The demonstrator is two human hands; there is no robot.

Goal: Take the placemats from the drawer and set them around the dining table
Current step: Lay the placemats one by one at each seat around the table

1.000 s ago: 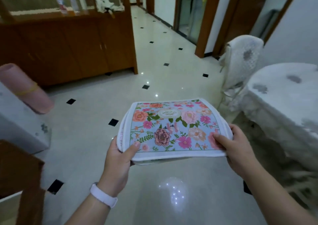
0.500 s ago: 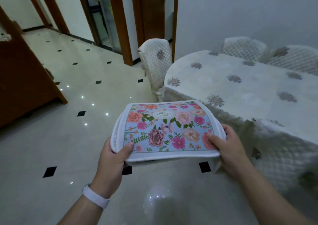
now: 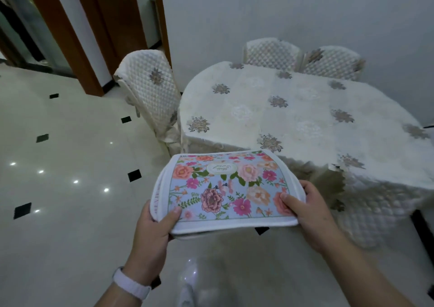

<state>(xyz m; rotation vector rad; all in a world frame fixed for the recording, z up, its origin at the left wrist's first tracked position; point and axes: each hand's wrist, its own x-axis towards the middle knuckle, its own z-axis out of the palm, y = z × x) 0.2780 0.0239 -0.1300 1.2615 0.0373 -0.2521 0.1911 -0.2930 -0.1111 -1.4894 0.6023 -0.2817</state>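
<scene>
Head view: two hands [image 3: 231, 227] gripping one placemat stack [image 3: 226, 188].

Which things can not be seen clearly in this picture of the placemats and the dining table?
- Head view: how many placemats are in the stack; the top mat covers the rest.
- The fingers of the left hand and right hand, under the stack.
- The right end of the dining table, cut off by the frame edge.
- The seats of the chairs, behind the table.
- The small label on the top mat: too small to read.
</scene>
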